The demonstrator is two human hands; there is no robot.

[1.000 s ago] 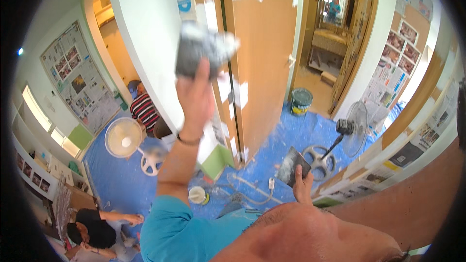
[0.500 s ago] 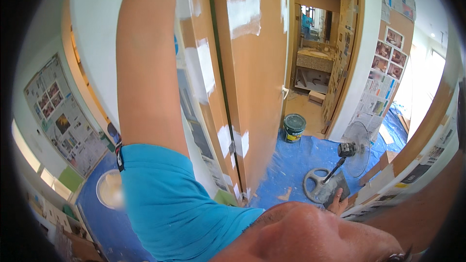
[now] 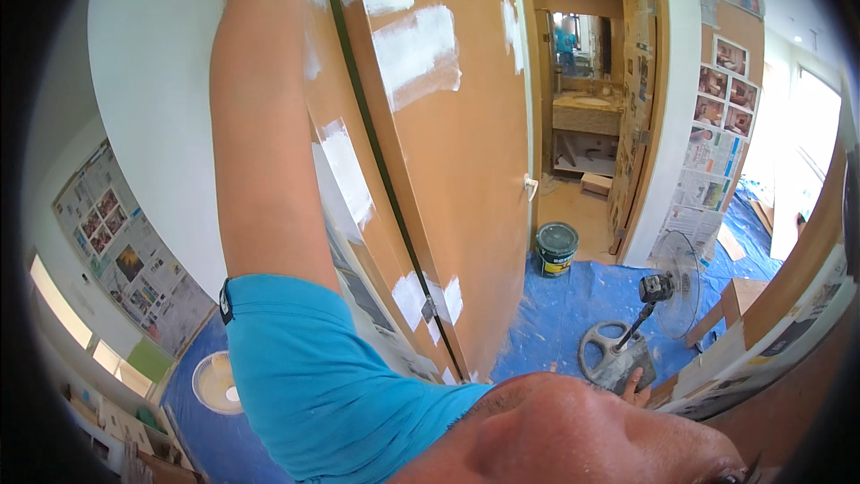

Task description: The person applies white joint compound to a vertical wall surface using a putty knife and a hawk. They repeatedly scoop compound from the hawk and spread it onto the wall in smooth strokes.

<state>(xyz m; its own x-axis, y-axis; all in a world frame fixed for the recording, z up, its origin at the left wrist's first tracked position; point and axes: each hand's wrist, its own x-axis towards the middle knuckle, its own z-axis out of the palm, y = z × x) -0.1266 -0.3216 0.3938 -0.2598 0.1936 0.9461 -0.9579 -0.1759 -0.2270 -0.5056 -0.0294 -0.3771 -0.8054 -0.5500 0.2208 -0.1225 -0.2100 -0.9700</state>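
My left arm (image 3: pixel 269 152), in a short blue sleeve, reaches straight up along the door's edge. The hand lies beyond the top of the picture. Beside it stands a brown wooden door (image 3: pixel 448 170) with white filler patches (image 3: pixel 417 49) and hinges (image 3: pixel 428 306) along a dark gap. Low on the right, my right hand (image 3: pixel 638 387) shows only in part. Its fingers are bent over the edge of a flat grey plate (image 3: pixel 625 367), in front of the fan's base. Skin in the foreground hides the rest of the hand.
A standing fan (image 3: pixel 667 287) and a dark green lidded bucket (image 3: pixel 556 249) stand on blue sheeting (image 3: pixel 537 314). Behind the bucket a doorway opens on a washroom with a sink (image 3: pixel 587 101). Newspaper (image 3: pixel 708 161) covers surfaces at right. A round white tub (image 3: pixel 218 383) lies at left.
My view has shifted, so the door and its hinge gap appear further left, and the top hinge has come into sight. My left arm stays raised; my right hand stays at the plate.
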